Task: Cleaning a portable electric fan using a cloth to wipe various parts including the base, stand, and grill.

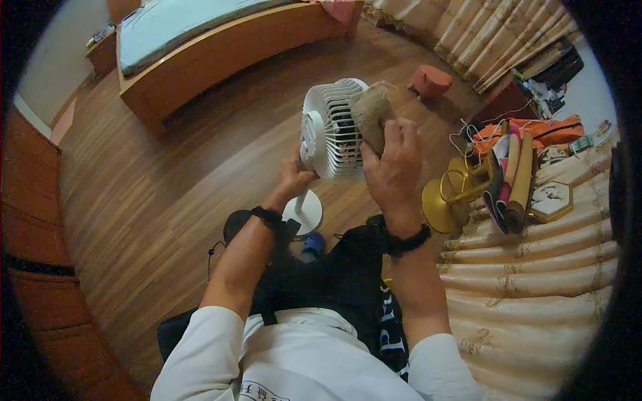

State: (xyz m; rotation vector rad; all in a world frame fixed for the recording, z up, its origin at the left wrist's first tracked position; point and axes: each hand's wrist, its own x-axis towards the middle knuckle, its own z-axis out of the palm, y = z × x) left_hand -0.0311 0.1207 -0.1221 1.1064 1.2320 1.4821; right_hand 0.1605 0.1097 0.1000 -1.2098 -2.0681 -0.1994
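Note:
A white standing fan point(329, 134) is in front of me, its slatted cage turned toward the right and its round base point(304, 214) on the floor below. My left hand point(293, 179) is closed around the fan just under the back of its head; some of its fingers are hidden. In my right hand point(396, 164) is a fuzzy beige-grey cloth point(372, 112), pressed against the front side of the cage. Part of the front grille is covered by the cloth and hand. Both wrists wear black bands.
A wooden bed point(221, 50) with a pale blue mattress stands at the far left. Beyond the fan is a small orange-red stool point(431, 81). On the right are a gold stand point(438, 206), rolled fabrics point(520, 177) and beige curtains point(528, 294). A reddish-brown cabinet point(37, 220) lines the left.

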